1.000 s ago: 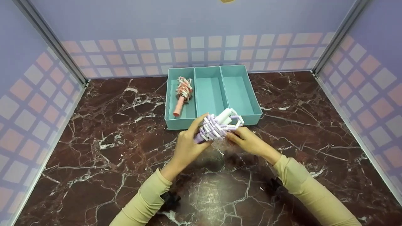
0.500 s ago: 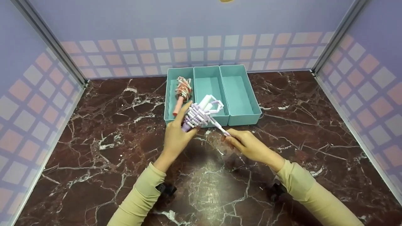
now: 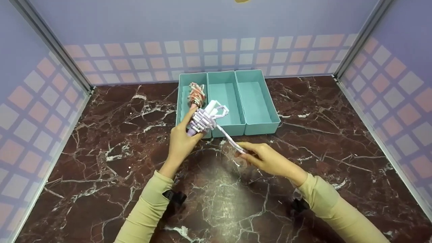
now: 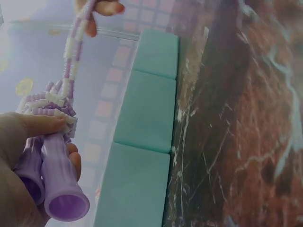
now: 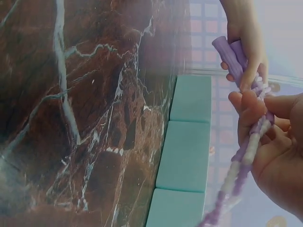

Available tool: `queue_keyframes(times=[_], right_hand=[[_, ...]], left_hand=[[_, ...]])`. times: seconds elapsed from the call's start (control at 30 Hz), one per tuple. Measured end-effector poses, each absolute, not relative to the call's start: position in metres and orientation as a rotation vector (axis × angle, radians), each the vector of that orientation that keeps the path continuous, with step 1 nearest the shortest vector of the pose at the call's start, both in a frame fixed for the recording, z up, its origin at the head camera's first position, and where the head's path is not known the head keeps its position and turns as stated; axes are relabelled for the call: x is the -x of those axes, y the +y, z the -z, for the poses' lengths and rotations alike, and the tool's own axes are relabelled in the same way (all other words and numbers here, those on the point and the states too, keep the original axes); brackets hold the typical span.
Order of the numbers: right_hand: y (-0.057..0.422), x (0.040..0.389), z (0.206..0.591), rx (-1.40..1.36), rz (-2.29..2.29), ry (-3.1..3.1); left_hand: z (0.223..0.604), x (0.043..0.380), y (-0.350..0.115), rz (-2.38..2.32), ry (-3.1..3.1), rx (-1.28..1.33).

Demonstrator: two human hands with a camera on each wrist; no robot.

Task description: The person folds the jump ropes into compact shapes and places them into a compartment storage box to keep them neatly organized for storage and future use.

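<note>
A purple-and-white beaded jump rope (image 3: pixel 203 120) is wound into a bundle around its handles. My left hand (image 3: pixel 182 143) grips it, thumb pressed on the beads just above two purple handles (image 4: pixel 61 177) in the left wrist view. Pale tube ends (image 3: pixel 211 107) and a small loop stick out at the bundle's far side. A doubled strand (image 3: pixel 229 137) runs from the bundle to my right hand (image 3: pixel 266 158), which pinches it between thumb and fingers. In the right wrist view, a beaded length (image 5: pixel 240 163) hangs past that hand.
Three joined teal bins (image 3: pixel 263 128) stand behind the hands near the back wall. An orange-and-white beaded jump rope (image 3: pixel 196 94) lies in the left one, partly hidden by the bundle and left hand. Patterned panels enclose the dark marbled table (image 3: pixel 118 189).
My left hand has moved left and away from me with the bundle. The right hand has drawn a strand out from it, and the hands are farther apart.
</note>
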State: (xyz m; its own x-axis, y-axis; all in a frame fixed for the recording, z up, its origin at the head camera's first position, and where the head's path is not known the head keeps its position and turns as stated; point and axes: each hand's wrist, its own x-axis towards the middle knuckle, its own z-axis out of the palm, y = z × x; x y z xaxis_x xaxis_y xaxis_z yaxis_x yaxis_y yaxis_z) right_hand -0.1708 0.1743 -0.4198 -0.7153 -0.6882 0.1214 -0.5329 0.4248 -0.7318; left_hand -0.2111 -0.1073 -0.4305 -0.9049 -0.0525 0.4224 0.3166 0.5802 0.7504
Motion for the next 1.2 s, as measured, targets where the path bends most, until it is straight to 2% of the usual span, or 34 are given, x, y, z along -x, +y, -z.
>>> queue_keyframes(times=[0.23,0.57,0.87,1.03,1.2], right_hand=[[0.168,0.163,0.416,1.209,1.026,2.577],[0.161,0.154,0.408,1.600,0.866,2.832],[0.165,0.160,0.394,1.905,0.947,2.797],[0.167,0.165,0.384,1.949,0.967,2.710],[0.168,0.169,0.379,1.944,0.933,2.718]], left_hand=[[0.427,0.212,-0.109,1.257,-2.450,0.168],[0.425,0.212,-0.103,1.218,-2.490,0.226],[0.426,0.202,-0.096,0.982,-2.616,0.297],[0.428,0.193,-0.089,0.805,-2.673,0.425],[0.434,0.183,-0.081,0.677,-2.722,0.673]])
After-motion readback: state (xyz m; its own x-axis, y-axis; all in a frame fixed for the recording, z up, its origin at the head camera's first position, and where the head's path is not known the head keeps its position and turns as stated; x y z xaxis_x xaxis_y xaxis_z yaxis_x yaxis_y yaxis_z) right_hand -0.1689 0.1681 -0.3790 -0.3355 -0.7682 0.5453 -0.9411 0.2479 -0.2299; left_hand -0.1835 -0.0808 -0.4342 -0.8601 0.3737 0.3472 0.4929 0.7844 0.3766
